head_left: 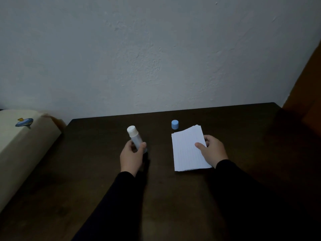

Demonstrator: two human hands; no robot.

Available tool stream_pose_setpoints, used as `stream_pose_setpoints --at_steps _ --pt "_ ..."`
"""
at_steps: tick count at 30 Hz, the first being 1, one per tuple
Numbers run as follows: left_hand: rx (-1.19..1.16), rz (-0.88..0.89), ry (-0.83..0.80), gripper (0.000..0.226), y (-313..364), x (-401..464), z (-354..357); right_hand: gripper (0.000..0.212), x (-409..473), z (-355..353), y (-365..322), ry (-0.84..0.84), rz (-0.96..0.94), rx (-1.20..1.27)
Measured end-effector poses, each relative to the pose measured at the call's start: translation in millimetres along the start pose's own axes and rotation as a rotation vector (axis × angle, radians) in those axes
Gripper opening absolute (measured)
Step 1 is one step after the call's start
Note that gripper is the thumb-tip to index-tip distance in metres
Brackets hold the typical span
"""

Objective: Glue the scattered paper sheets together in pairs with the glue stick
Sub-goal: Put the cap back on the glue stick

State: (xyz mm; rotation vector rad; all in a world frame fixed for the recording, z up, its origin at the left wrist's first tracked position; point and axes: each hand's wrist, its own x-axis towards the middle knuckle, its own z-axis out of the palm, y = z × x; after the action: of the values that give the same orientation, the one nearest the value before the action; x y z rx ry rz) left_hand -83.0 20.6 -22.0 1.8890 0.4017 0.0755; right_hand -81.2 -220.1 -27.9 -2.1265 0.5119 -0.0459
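Step in hand: gluing looks ready to begin or between pairs; the glue stick [135,140] is uncapped and held up off the desk [104,171], tilted with its white tip away from the person; no sheet lies apart from the pile for gluing.
Left hand: the left hand [131,157] is wrapped around the lower barrel of the glue stick, thumb on one side and fingers on the other; clamped on it.
Right hand: the right hand [211,151] rests on the right edge of the paper stack [188,149], thumb pressed on the top sheet and fingers curled at the side; whether they reach under the sheets I cannot tell.
Paper: white lined sheets gathered in a slightly fanned pile, lying right of centre on the desk, not scattered.
Cap: the blue cap [175,124] stands on the desk just behind the stack's far corner, apart from it.
Next move, as I judge it: slide or peel one sheet free with the right thumb; then bring the tip down onto it; thin sheets may lift together, so a light touch is wanted.
Surface: dark brown wood, bare but for these things.
Room: dim; a pale rough plastered wall [156,49] behind; a cream padded object [22,146] with a small blue printed figure at the left.
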Motion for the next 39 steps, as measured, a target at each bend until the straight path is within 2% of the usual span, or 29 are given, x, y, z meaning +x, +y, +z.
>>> stream_pose_setpoints --at_steps 11,15,17,21,23,27,30,33,39 --pt "0.052 0.068 -0.131 0.055 11 -19 13 0.043 3 -3 6 0.066 -0.090 -0.360" --pt "0.083 0.109 -0.242 0.052 18 -36 10 0.056 -13 -6 -1 0.104 -0.143 -0.479" --pt "0.109 0.137 -0.300 0.049 24 -46 9 0.054 -29 -7 -13 0.053 -0.190 -0.357" --pt "0.109 0.235 -0.400 0.031 34 -69 9 0.048 -79 -16 -37 -0.219 -0.242 0.163" --pt "0.089 0.279 -0.419 0.028 37 -80 9 0.050 -102 -18 -39 -0.290 -0.183 0.375" --pt "0.051 0.281 -0.526 0.036 36 -103 7 0.050 -126 -16 -34 -0.359 0.025 0.721" --pt "0.023 0.279 -0.553 0.038 34 -115 3 0.045 -131 -16 -32 -0.344 0.131 0.828" --pt "0.033 0.266 -0.472 0.037 28 -118 1 0.042 -134 -13 -33 -0.337 0.194 0.925" --pt "-0.032 0.199 -0.405 0.031 23 -110 -7 0.036 -129 -12 -33 -0.316 0.218 1.059"
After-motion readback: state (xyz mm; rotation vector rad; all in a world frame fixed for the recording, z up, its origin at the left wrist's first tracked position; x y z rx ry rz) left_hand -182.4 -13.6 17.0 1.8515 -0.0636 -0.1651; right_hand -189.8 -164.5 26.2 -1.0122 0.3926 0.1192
